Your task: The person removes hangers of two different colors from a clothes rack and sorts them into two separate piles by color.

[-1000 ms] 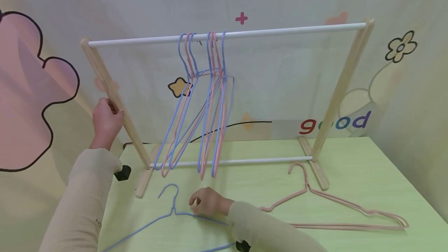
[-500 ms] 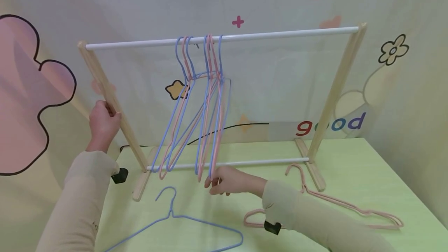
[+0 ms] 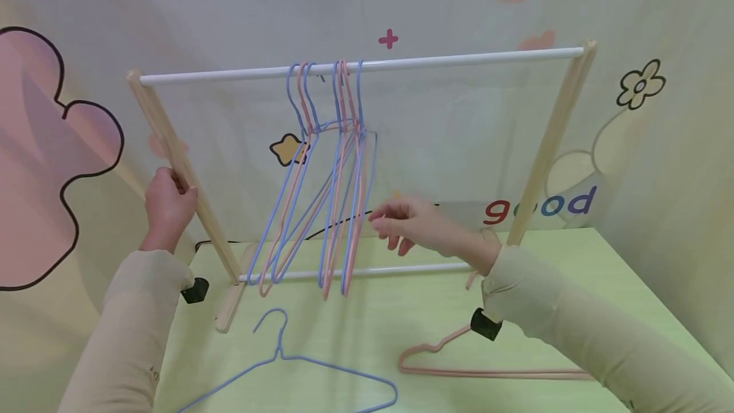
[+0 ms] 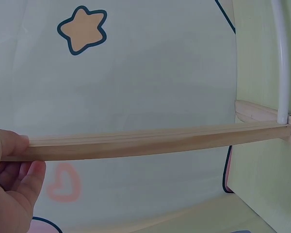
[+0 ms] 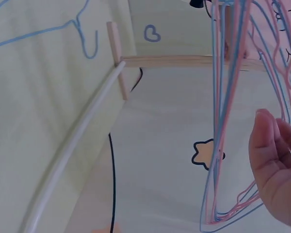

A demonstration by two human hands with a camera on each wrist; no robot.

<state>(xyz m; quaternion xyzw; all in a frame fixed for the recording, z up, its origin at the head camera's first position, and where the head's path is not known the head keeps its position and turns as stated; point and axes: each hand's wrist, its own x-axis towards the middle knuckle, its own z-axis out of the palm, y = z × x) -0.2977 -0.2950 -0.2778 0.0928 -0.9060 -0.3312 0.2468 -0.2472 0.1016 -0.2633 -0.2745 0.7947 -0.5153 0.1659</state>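
Hangers (image 3: 354, 222), slender and in blue and pink, dangle splayed from the white upper bar (image 3: 459, 61) just beside the right hand (image 3: 421, 228), whose fingers bend loosely with nothing seen between them. Beyond the bunch, the left hand (image 3: 170, 201) pinches the wooden upright (image 3: 213, 228), thumb and fingers on opposite faces. Only the head view shows the hooks (image 3: 360, 97) over the bar, while the left wrist view reveals fingertips (image 4: 38, 167) under the upright that the head view hides.

Right fingers (image 5: 264, 133) bend near blue and pink hangers (image 5: 233, 73); a white rod (image 5: 76, 145) slants at left
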